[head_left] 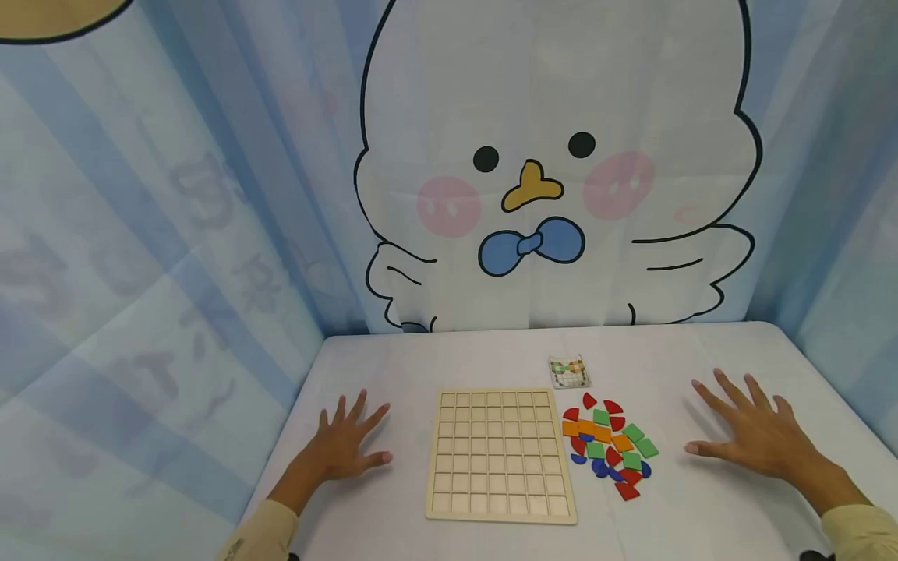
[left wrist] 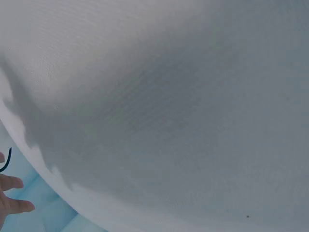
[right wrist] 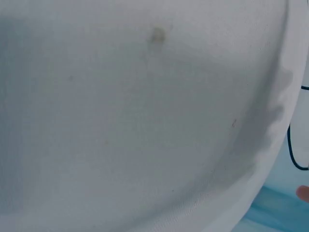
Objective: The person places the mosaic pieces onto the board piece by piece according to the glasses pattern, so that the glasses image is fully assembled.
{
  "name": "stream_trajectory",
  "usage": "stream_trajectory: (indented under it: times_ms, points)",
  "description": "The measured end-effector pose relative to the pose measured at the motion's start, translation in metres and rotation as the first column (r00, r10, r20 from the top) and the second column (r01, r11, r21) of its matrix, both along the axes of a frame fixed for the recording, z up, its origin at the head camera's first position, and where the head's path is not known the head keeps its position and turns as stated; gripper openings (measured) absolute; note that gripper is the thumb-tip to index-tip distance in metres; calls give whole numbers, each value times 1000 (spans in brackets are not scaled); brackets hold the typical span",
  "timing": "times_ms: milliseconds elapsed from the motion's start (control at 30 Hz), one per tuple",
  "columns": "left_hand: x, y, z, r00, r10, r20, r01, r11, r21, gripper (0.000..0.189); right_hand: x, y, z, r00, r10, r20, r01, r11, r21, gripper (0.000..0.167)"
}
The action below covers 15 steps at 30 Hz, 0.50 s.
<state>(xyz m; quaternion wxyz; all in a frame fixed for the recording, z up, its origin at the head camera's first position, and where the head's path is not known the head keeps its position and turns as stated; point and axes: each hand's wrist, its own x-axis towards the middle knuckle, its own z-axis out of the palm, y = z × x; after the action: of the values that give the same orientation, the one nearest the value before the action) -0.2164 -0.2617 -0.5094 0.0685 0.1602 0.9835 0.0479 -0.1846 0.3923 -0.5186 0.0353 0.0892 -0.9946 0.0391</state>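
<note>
In the head view my left hand (head_left: 344,446) is spread, palm down, over the left part of the white table, holding nothing. A square wooden grid board (head_left: 501,508) lies to its right, its compartments bare. My right hand (head_left: 759,438) has its fingers fanned out over the right side of the table, also holding nothing. Between the board and that hand lies a loose heap of flat coloured pieces: red wedges (head_left: 627,491), green diamonds (head_left: 646,447), orange squares (head_left: 602,434) and blue half-rounds (head_left: 599,467). Only some fingertips (left wrist: 19,206) show at the edge of the left wrist view.
A small pattern card (head_left: 569,372) in clear wrapping lies behind the pieces. The white table (head_left: 393,538) ends at a curtain (head_left: 533,296) with a cartoon chick at the back, and more curtain hangs on both sides.
</note>
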Motion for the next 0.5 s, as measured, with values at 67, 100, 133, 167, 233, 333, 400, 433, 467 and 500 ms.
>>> stream_trajectory:
  times_ms: [67, 100, 133, 167, 233, 333, 400, 433, 467, 500]
  points:
    - [0, 0, 2, 1000, 1, 30, -1, 1000, 4, 87, 0, 0, 1, 1000, -3, 8, 3, 1000, -5, 111]
    - [1, 0, 2, 999, -1, 45, 0, 1000, 10, 87, 0, -1, 2, 1000, -5, 11, 5, 1000, -8, 109]
    - [1, 1, 3, 998, -3, 59, 2, 1000, 19, 87, -1, -2, 3, 1000, -6, 15, 6, 1000, -12, 108]
    - [2, 1, 4, 997, -6, 75, 4, 1000, 27, 87, -1, -3, 4, 1000, -9, 24, 10, 1000, -22, 106]
    - [3, 3, 5, 995, -11, 98, 8, 999, 35, 89, -3, -7, 7, 999, -17, 45, 19, 999, -42, 104]
    - [5, 7, 7, 993, -25, 119, 20, 999, 43, 91, -6, -14, 11, 996, -23, 82, 29, 997, -69, 100]
    - [6, 9, 7, 991, -32, 127, 28, 999, 34, 92, -8, -19, 14, 995, -23, 95, 31, 996, -82, 96]
    - [7, 11, 7, 991, -38, 129, 34, 999, 34, 91, -8, -22, 16, 995, -23, 99, 32, 996, -89, 94]
    - [9, 13, 8, 990, -42, 133, 37, 999, 36, 91, -9, -25, 17, 994, -23, 104, 33, 995, -97, 93]
    - [9, 15, 9, 990, -44, 136, 40, 999, 33, 91, -10, -28, 19, 994, -22, 107, 34, 994, -108, 91]
